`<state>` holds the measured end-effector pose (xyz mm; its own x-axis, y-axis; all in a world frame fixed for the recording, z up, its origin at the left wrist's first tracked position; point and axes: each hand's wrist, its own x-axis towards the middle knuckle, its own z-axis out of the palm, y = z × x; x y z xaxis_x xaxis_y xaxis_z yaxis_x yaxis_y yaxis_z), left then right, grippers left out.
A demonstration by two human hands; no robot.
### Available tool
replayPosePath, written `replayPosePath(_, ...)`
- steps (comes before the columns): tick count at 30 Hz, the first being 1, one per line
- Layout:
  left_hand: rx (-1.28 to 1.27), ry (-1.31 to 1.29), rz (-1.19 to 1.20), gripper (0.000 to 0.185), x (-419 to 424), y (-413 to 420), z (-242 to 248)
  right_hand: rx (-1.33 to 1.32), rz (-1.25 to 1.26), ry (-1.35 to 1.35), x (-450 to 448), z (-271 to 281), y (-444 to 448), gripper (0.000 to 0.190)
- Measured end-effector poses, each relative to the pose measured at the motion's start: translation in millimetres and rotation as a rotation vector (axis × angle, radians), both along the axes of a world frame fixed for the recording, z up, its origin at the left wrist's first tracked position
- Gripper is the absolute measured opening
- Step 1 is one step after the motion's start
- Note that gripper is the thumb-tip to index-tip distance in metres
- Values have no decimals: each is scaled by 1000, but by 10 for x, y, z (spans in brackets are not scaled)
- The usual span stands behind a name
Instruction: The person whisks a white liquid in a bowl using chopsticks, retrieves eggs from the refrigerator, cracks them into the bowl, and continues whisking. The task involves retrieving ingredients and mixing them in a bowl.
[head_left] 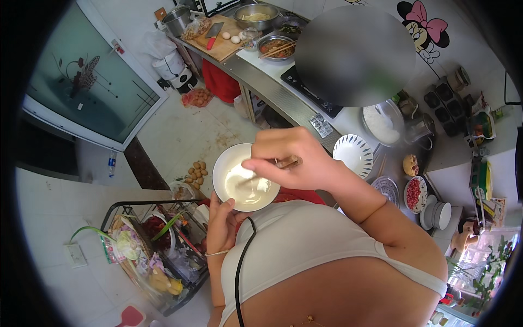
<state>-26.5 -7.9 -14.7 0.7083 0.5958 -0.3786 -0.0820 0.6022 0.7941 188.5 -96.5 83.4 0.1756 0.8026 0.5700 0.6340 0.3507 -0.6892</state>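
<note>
My left hand (pixel 222 218) cups a white bowl (pixel 217 180) from below, with the thumb at its near rim. A smooth, pale, creamy liquid (pixel 250 195) covers the bottom of the bowl. Over its far right side, my right hand (pixel 302 157) is closed around what look like wooden chopsticks (pixel 288 162). Their brown ends stick out of the fist, and the lower part, blurred, slants down into the liquid. The bowl is held in the air in front of my body, near the counter's edge.
Along the steel counter (pixel 282 98) stand an induction cooker (pixel 310 92), a patterned plate (pixel 353 156), a bowl of white powder (pixel 380 124) and a perforated steel strainer (pixel 385 190). A cleaver (pixel 214 34) and eggs lie on a cutting board (pixel 196 41). Left is a wire rack (pixel 122 203) of vegetables; potatoes (pixel 197 173) lie on the floor.
</note>
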Motion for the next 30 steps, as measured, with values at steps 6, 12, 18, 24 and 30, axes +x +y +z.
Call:
replayPosePath(6,0,-1,-8,66,4,-2,37,-32,19,75,70,27,-23,32)
replayPosePath(12,18,12,-14,65,2,4,35,-67,-101,81,142,89,-57,30)
replayPosePath(18,28,21,-24,60,35,-17,46,-6,-122,39,77,34,-42,32)
replayPosePath(24,28,-3,-23,57,81,-34,58,-97,21,69,125,70,-124,30)
replayPosePath(30,-13,-13,-32,57,56,-8,39,-108,-20,90,227,45,-133,28)
